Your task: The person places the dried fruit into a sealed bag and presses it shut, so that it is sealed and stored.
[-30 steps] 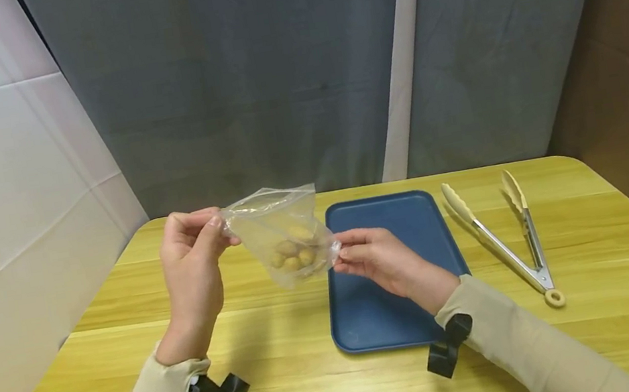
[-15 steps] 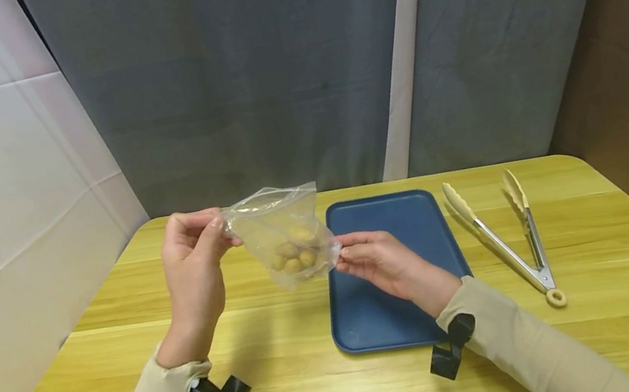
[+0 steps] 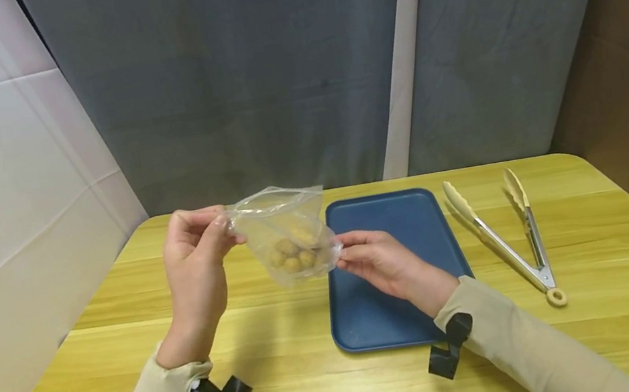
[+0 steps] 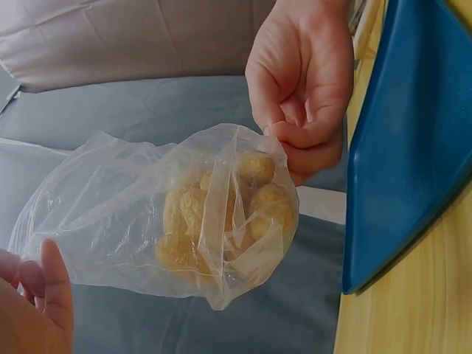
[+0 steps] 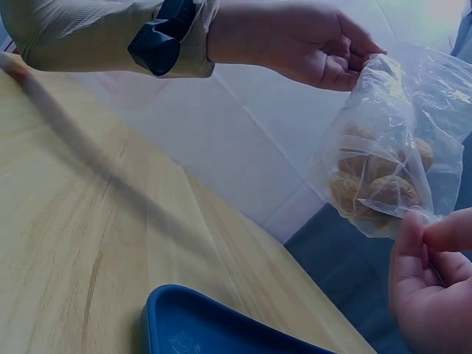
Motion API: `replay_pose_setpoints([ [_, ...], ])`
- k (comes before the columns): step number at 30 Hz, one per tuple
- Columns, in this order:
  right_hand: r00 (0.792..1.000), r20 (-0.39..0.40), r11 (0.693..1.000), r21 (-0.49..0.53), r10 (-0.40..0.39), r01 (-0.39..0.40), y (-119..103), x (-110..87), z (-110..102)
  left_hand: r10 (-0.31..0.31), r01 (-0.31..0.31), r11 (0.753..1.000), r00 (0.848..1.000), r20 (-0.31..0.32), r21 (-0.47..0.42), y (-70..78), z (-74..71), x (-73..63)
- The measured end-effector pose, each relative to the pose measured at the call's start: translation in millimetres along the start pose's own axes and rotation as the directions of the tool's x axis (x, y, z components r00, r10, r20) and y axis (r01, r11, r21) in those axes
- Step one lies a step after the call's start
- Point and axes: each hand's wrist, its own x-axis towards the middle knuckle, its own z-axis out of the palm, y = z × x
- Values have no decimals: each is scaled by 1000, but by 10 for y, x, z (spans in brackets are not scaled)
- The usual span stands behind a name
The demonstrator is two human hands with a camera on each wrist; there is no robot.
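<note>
A clear plastic zip bag (image 3: 278,222) hangs tilted in the air between both hands, several round brown-yellow lumps (image 3: 293,257) gathered at its bottom; their exact kind is hard to tell through the plastic. My left hand (image 3: 196,264) pinches the bag's upper left edge near its mouth. At the lower right corner, my right hand (image 3: 388,263) pinches the plastic between thumb and fingers. The left wrist view shows the lumps (image 4: 195,214) close up, bunched near the right hand (image 4: 306,81). In the right wrist view the bag (image 5: 394,147) stretches between the two hands.
A blue tray (image 3: 364,324) lies on the wooden table (image 3: 306,387), partly beneath the right hand and forearm. To its right rest spread tongs (image 3: 508,248) with cream tips and a ring end. Grey curtain (image 3: 249,84) stands behind the table.
Both hands keep their pinch on the bag. The left hand and the bag's upper edge have shifted very slightly right; the tray and tongs stay put.
</note>
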Motion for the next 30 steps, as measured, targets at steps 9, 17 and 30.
replay_pose_setpoints([
  [9,999,29,999,34,16,-17,-34,-32,-20,-12,12,1000,1000,-7,13,4,21,7],
  [17,979,-96,976,-112,179,-189,-28,1,29,-25,23,995,999,21,100,-29,65,-27],
  [30,981,-88,958,-214,176,-191,-2,-12,35,-29,25,994,999,39,109,-26,62,-29],
])
